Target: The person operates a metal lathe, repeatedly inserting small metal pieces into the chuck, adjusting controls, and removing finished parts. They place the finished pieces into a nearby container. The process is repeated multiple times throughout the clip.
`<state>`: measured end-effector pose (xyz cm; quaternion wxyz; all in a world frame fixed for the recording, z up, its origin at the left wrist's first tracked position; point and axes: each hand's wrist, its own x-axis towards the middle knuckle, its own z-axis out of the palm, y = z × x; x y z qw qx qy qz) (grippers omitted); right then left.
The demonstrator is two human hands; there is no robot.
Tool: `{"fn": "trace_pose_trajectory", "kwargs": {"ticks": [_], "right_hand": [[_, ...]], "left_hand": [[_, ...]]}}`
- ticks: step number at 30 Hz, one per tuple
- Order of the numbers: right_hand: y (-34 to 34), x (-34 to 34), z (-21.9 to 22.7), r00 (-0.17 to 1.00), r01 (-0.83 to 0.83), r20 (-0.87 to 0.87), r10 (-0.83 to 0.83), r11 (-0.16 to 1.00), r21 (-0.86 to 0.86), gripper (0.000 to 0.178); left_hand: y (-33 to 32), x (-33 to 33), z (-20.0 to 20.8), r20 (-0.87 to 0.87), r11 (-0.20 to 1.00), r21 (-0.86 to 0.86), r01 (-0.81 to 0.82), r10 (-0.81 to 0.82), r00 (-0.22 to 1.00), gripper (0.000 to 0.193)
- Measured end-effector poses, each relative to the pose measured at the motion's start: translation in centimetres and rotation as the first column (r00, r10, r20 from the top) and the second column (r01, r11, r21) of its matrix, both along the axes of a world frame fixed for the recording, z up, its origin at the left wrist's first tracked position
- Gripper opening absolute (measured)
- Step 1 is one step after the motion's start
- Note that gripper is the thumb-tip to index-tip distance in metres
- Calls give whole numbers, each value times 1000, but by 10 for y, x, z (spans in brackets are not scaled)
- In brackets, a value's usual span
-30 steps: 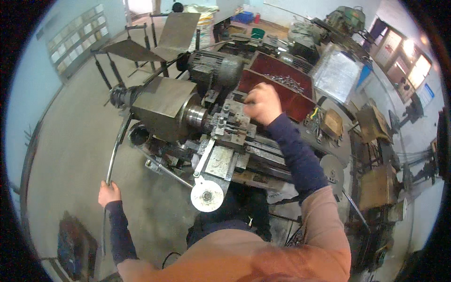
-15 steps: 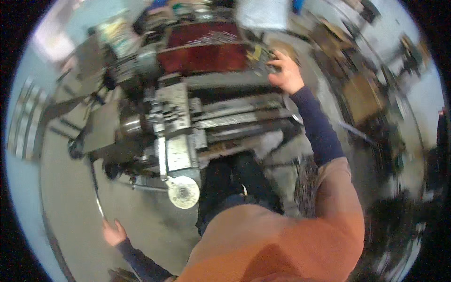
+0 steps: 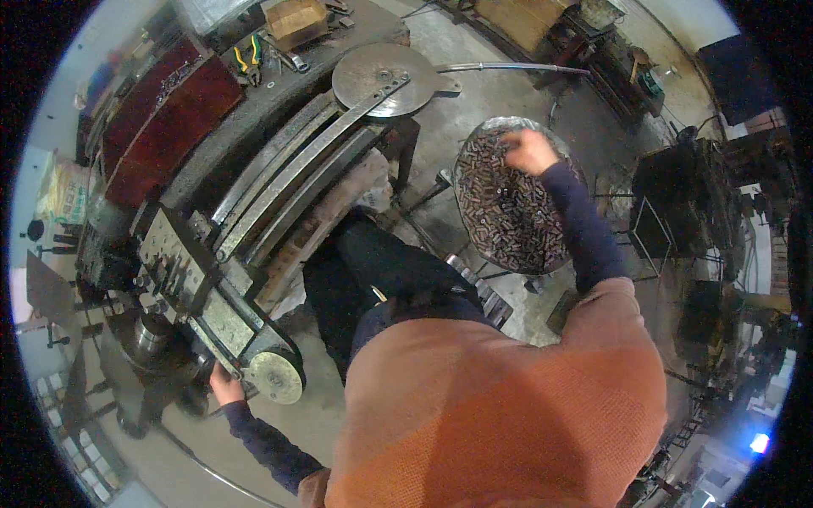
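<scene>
My right hand [image 3: 532, 152] is over a large round basin [image 3: 458, 182] heaped with small dark metal cylinders [image 3: 508, 207]. Its fingers curl down at the pieces; whatever is between them is too small to make out. My left hand [image 3: 225, 388] is at the near end of a lathe-like machine [image 3: 241, 305], beside a pale round disc [image 3: 276, 377]. Its fingertips meet a dark part there and are partly hidden, so its grip is unclear. A long flat bar [image 3: 313, 165] runs along the machine to a big metal disc [image 3: 373, 72].
A red tray [image 3: 174, 127] stands behind the machine, with pliers [image 3: 250, 61] and an open cardboard box [image 3: 296, 23] farther along. A curved rod [image 3: 508, 66] extends right from the big disc. Below my left hand, another long rod [image 3: 207, 468] crosses the floor.
The view has swung right, bringing the basin in. My right hand has gone from beside the red tray to the basin; my left hand has left the rod's end for the machine.
</scene>
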<state>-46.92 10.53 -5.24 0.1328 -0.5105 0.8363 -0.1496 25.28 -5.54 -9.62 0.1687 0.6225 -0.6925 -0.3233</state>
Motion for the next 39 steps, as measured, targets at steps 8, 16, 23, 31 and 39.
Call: {"fn": "trace_pose_trajectory", "kwargs": {"ticks": [8, 16, 23, 31, 39], "right_hand": [[0, 39, -93, 953, -253, -172, 250, 968, 7, 38], [-28, 48, -98, 933, -229, -187, 307, 909, 350, 38], [-18, 23, -110, 986, -145, -78, 146, 989, 18, 37], [-44, 99, 10, 807, -279, 355, 472, 834, -476, 42], [-120, 284, 86, 192, -606, 128, 973, 220, -765, 45]], "left_hand": [[6, -14, 11, 39, 962, -237, -138, 151, 988, 30], [9, -13, 10, 1, 953, -227, -202, 208, 978, 31], [6, -17, 12, 13, 958, -229, -173, 181, 983, 30], [39, -64, 115, -397, 931, -247, -270, 157, 904, 23], [45, -190, 140, -710, 986, -15, 166, -127, 692, 28]]}}
